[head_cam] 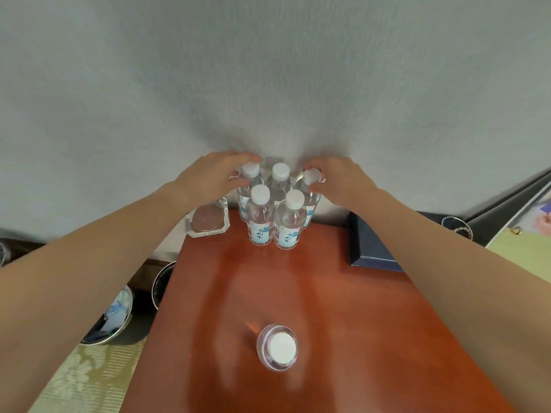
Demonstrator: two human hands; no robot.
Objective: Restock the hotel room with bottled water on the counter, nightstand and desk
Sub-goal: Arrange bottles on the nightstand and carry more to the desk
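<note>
Overhead view of a glossy, reddish-brown wooden bench [343, 308] that is standing against a pale grey wall [268, 70] with a fine woven texture.

Five clear plastic bottles are standing upright in a tight cluster at the far edge of the bench, close to the wall. Each one is cylindrical and is carrying a round white screw cap. The back-left bottle [250, 169], back-middle bottle [280, 171] and back-right bottle [311, 175] are forming the rear row. The front-left bottle [260, 222] and front-right bottle [289, 225] are standing just before them, side by side. Both are showing pale blue-and-white paper labels low on their ribbed bodies.

The left hand [214, 177] is reaching in from the left. Its fingers [238, 158] are curling over the cap of the back-left bottle while the thumb is closing on the neck from the near side. The right hand [343, 180] is mirroring this. Its fingers [311, 163] are curling round the cap of the back-right bottle, and that bottle is tilting slightly.

A sixth, lone bottle [278, 347] is standing well apart near the front of the bench. From directly above it is showing as a white disc inside a clear ring.

A faceted, octagonal glass ashtray [208, 223] is sitting at the far left corner of the bench, just beside the cluster. A flat, dark blue rectangular box [369, 245] is lying to the right. On the floor to the left, a round blue-and-white dish [110, 320] is resting beside a pale green patterned carpet [74, 380].
</note>
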